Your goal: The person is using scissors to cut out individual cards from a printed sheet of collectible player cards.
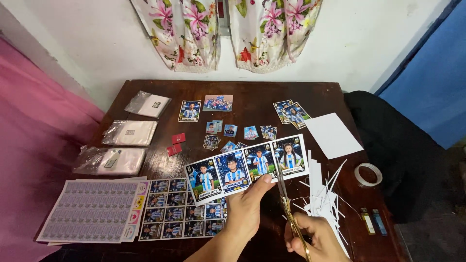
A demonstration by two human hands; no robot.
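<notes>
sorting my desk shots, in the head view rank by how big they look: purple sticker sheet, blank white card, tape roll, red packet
1. purple sticker sheet, nearest the camera, which may flatter it
2. blank white card
3. tape roll
4. red packet

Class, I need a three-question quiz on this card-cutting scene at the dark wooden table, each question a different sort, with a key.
1. True or false: the right hand holds the gold-handled scissors.
2. How many portraits show on the printed strip of picture cards held by the left hand?
3. What lies nearest the table's right edge: A) white tape roll, B) clear plastic bags, C) purple sticker sheet?

Key: 1 true; 2 four; 3 A.
</notes>
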